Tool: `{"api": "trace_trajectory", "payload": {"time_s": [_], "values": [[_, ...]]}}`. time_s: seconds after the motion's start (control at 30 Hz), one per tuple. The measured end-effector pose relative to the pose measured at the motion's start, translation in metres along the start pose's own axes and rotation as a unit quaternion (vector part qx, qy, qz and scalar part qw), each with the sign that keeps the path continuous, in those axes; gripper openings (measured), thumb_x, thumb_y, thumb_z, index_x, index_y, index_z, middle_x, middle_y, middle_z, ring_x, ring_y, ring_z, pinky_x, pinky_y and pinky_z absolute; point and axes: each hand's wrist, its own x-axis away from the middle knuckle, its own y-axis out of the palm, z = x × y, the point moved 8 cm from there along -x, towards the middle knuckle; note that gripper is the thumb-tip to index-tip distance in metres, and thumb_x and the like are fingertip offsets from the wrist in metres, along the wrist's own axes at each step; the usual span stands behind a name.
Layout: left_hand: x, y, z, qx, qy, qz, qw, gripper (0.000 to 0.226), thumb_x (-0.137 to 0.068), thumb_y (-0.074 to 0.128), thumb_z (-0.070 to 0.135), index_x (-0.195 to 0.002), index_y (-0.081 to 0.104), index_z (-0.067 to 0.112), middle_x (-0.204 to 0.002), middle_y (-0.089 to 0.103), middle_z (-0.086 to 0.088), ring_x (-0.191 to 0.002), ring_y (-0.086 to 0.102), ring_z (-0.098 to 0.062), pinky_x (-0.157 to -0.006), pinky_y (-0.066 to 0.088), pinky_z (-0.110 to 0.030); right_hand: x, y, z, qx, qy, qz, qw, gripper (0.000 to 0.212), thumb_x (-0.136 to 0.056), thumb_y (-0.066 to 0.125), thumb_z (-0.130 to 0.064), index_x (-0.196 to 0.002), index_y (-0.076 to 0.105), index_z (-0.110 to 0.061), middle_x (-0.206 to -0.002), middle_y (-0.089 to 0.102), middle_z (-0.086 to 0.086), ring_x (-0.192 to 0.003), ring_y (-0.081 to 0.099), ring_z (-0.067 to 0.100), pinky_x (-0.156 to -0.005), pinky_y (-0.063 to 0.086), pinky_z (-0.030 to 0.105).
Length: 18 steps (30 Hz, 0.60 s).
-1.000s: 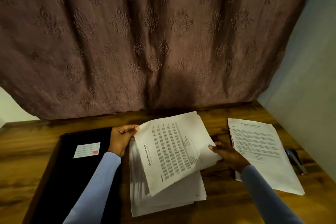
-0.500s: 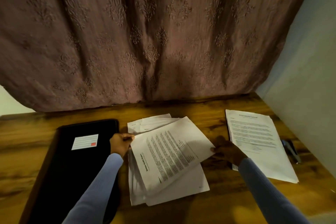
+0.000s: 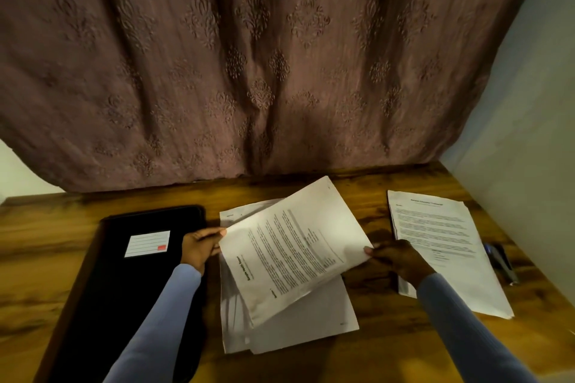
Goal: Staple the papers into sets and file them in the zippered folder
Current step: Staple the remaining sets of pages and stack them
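A printed paper set is held tilted over a loose pile of white sheets in the middle of the wooden desk. My left hand pinches the set's left edge, thumb on top. My right hand pinches its right corner. A black zippered folder with a white label lies closed on the left, just beside my left hand. A second stack of printed pages lies on the right. A dark stapler rests beyond that stack, near the desk's right edge.
A patterned brown curtain hangs behind the desk. A pale wall closes off the right side. Bare wood shows at the front right and far left of the desk.
The held set dropped lower towards the pile and then rose and tilted up again. Both hands kept their hold on its edges. The camera view shifted slightly.
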Motion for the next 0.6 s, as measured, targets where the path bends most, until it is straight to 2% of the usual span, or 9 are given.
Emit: {"api": "trace_trajectory", "payload": {"time_s": [0.07, 0.17, 0.27, 0.33, 0.43, 0.5, 0.6], "values": [[0.003, 0.001, 0.003, 0.009, 0.003, -0.013, 1.0, 0.029, -0.084, 0.064, 0.0, -0.112, 0.064, -0.005, -0.116, 0.063, -0.022, -0.092, 0.063, -0.03, -0.087, 0.051, -0.039, -0.001, -0.003, -0.002, -0.002, 0.0, 0.007, 1.0, 0.04, -0.075, 0.071, 0.001, -0.112, 0.057, -0.002, -0.107, 0.061, 0.013, -0.089, 0.062, 0.026, -0.053, 0.056, 0.025], [0.01, 0.004, -0.004, 0.036, -0.025, -0.045, 0.998, 0.036, -0.083, 0.069, 0.014, -0.117, 0.062, 0.003, -0.116, 0.065, -0.019, -0.094, 0.066, -0.028, -0.084, 0.053, -0.04, -0.002, -0.01, -0.002, -0.011, 0.008, 0.023, 1.0, 0.028, -0.077, 0.068, 0.004, -0.102, 0.057, -0.003, -0.099, 0.06, 0.01, -0.088, 0.06, 0.026, -0.047, 0.055, 0.022], [0.031, 0.012, -0.026, 0.003, -0.1, -0.08, 0.992, 0.055, -0.071, 0.079, 0.035, -0.117, 0.061, 0.01, -0.115, 0.066, -0.01, -0.108, 0.061, -0.03, -0.096, 0.048, -0.047, -0.006, -0.017, 0.001, -0.037, 0.011, 0.045, 0.998, 0.023, -0.076, 0.068, 0.007, -0.09, 0.057, -0.007, -0.102, 0.059, 0.014, -0.096, 0.059, 0.032, -0.054, 0.059, 0.028], [0.053, 0.021, -0.04, -0.036, -0.13, -0.121, 0.983, 0.05, -0.069, 0.081, 0.03, -0.112, 0.063, 0.011, -0.109, 0.069, -0.011, -0.104, 0.063, -0.033, -0.093, 0.05, -0.048, -0.006, -0.02, 0.003, -0.051, 0.013, 0.055, 0.997, 0.023, -0.077, 0.067, 0.008, -0.088, 0.055, -0.009, -0.099, 0.059, 0.013, -0.092, 0.06, 0.031, -0.054, 0.059, 0.028], [0.083, 0.032, -0.052, -0.039, -0.156, -0.18, 0.97, 0.032, -0.076, 0.074, 0.019, -0.105, 0.064, 0.01, -0.096, 0.073, -0.013, -0.09, 0.07, -0.031, -0.075, 0.059, -0.04, -0.005, -0.019, 0.005, -0.065, 0.014, 0.059, 0.996, 0.02, -0.078, 0.065, 0.008, -0.085, 0.054, -0.008, -0.095, 0.058, 0.012, -0.085, 0.06, 0.026, -0.048, 0.057, 0.025], [0.09, 0.033, -0.056, -0.031, -0.149, -0.183, 0.971, 0.027, -0.076, 0.075, 0.015, -0.1, 0.065, 0.01, -0.092, 0.074, -0.012, -0.085, 0.071, -0.027, -0.065, 0.06, -0.034, -0.004, -0.019, 0.006, -0.057, 0.01, 0.062, 0.996, 0.017, -0.079, 0.065, 0.007, -0.082, 0.056, -0.006, -0.093, 0.059, 0.012, -0.083, 0.06, 0.024, -0.047, 0.056, 0.022], [0.094, 0.034, -0.059, -0.039, -0.146, -0.18, 0.972, 0.025, -0.074, 0.075, 0.005, -0.097, 0.066, 0.007, -0.087, 0.074, -0.01, -0.08, 0.072, -0.026, -0.06, 0.059, -0.031, -0.004, -0.017, 0.006, -0.044, 0.006, 0.058, 0.997, 0.015, -0.079, 0.065, 0.006, -0.08, 0.057, -0.006, -0.092, 0.059, 0.012, -0.082, 0.06, 0.023, -0.047, 0.055, 0.02]]}}
